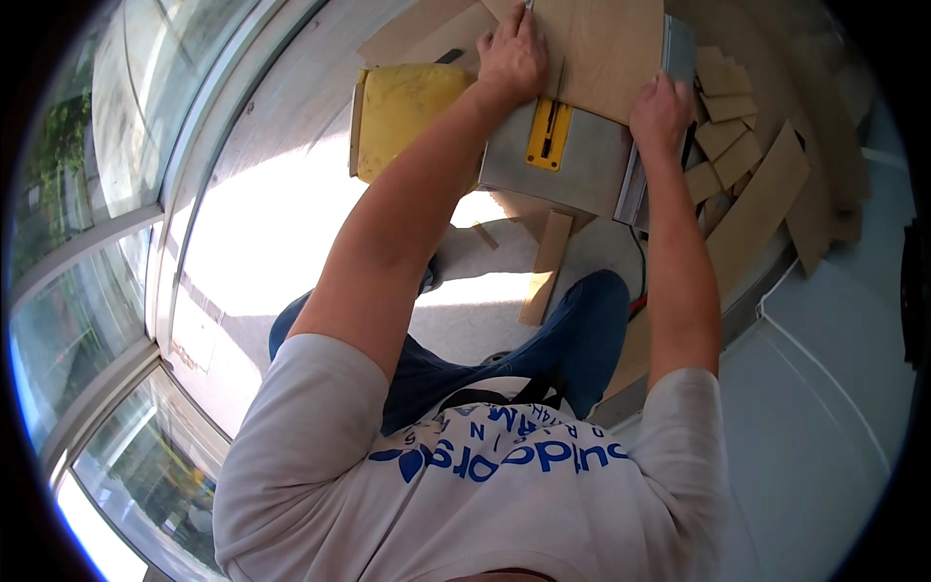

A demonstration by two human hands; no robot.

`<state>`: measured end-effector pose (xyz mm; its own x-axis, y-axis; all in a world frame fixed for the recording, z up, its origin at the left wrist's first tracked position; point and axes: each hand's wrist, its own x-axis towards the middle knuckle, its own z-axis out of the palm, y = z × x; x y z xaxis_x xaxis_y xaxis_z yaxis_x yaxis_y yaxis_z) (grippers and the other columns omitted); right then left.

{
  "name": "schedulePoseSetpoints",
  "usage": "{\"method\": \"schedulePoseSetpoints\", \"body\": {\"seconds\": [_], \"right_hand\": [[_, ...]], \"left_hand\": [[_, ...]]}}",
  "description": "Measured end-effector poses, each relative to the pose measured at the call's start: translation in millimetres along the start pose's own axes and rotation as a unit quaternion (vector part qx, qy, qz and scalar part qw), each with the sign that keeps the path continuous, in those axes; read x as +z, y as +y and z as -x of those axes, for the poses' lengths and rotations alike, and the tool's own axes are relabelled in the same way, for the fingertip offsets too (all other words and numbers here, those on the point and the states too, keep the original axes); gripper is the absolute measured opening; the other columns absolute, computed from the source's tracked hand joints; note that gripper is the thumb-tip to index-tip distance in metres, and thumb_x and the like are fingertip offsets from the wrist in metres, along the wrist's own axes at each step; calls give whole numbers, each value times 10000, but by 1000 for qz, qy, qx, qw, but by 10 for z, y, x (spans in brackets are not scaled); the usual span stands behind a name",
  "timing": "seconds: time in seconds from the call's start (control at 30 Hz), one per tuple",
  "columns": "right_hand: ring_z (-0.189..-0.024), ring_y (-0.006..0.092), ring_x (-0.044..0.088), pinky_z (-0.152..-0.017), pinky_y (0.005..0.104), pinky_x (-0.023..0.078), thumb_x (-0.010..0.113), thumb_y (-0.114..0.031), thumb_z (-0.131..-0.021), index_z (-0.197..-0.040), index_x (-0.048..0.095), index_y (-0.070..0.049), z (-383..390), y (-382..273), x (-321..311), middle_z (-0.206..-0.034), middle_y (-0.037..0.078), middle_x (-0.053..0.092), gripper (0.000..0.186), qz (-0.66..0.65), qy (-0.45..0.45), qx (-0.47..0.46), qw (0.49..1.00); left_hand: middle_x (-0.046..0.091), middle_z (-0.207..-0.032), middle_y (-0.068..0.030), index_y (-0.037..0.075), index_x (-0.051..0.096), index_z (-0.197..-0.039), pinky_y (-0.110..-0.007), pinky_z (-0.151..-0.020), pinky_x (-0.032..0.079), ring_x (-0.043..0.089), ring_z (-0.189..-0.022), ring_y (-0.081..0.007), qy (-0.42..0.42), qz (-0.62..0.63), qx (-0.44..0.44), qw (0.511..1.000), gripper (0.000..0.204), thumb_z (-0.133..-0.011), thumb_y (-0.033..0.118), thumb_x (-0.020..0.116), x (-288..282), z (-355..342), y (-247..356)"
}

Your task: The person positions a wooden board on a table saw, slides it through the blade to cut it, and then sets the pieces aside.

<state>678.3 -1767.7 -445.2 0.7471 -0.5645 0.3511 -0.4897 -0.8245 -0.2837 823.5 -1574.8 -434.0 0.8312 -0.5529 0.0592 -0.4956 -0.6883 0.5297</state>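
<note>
A plywood board point(611, 53) lies on the grey metal top of a small table saw point(592, 155). The saw's yellow insert point(549, 136) has a dark slot, which runs up to the board's near edge. My left hand point(514, 60) presses down at the board's left side, its fingers stretched forward and apart; a small pale thing by the fingertips is too small to name. At the near right corner, my right hand point(662, 112) has its fingers curled on the board's edge, close against the metal fence point(679, 48).
Left of the saw stands a yellow box-shaped thing point(407, 116). Wood offcuts point(727, 126) are heaped at the right, beside long boards point(761, 184). A narrow wood strip point(546, 267) lies on the floor between my legs. A cable point(640, 262) hangs near my right knee. Glass panes point(116, 272) line the left.
</note>
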Motion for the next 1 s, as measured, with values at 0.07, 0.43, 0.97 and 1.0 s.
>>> {"method": "schedulePoseSetpoints", "body": {"seconds": [0.07,0.43,0.97,1.0], "right_hand": [[-1026,415,579,-905,542,447,505,-223,-1000,-1241,634,-36,36,10,-13,-1079,191,599,331,3,-2,4,1000],[-1046,400,580,-915,546,444,503,-218,-1002,-1276,623,-31,232,-89,-135,-1088,186,593,353,9,-16,22,1000],[-1079,390,563,-920,550,439,496,-216,-1003,-1305,607,-33,432,-146,-259,-1103,181,582,370,22,-29,29,999],[-1080,390,563,-918,550,441,496,-214,-1003,-1309,605,-34,447,-159,-274,-1106,181,582,371,19,-32,31,999]], "left_hand": [[278,-1618,-155,28,252,-1565,-529,-1167,267,290,-1476,-309,-17,5,-14,1000,584,-1059,297,362,-44,41,48],[270,-1631,-108,22,297,-1543,-519,-1193,217,292,-1491,-267,29,35,6,999,594,-1034,308,405,51,254,-57],[247,-1634,-117,14,278,-1549,-527,-1197,199,279,-1491,-269,22,10,15,1000,588,-1043,298,377,23,468,-50],[262,-1626,-129,9,294,-1539,-527,-1192,214,306,-1478,-287,33,7,21,999,582,-1042,299,386,12,489,-49]]}}
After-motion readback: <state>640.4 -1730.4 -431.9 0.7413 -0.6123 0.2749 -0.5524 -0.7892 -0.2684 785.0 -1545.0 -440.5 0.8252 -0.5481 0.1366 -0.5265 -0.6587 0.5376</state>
